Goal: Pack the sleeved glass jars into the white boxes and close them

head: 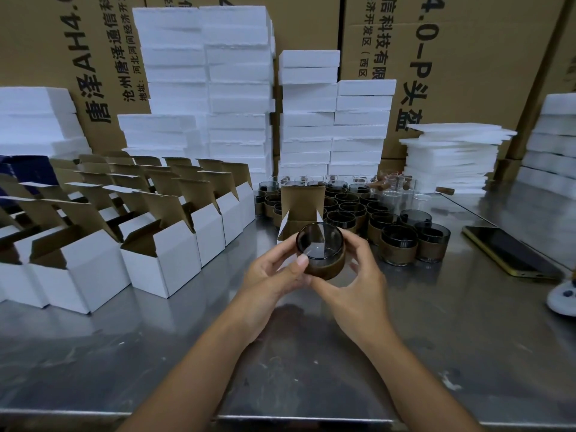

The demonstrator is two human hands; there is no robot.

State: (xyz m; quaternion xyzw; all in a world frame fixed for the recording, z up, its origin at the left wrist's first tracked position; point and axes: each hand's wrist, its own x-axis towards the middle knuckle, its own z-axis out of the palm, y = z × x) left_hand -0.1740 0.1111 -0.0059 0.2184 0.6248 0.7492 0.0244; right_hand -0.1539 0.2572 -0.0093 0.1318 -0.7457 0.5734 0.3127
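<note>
A smoky glass jar with a brown sleeve [321,254] is held between both hands above the steel table. My left hand [274,269] grips its left side, thumb on the rim. My right hand [355,275] cups its right side and underside. Right behind the jar stands an open white box [301,210] with its brown lid flap upright. More sleeved jars [399,244] crowd the table behind and to the right.
Rows of open white boxes [162,254] fill the left of the table [311,353]. Stacks of white foam slabs [240,88] and big cardboard cartons [467,57] rise at the back. A phone [511,252] lies at right, bare clear glasses [396,187] behind the jars.
</note>
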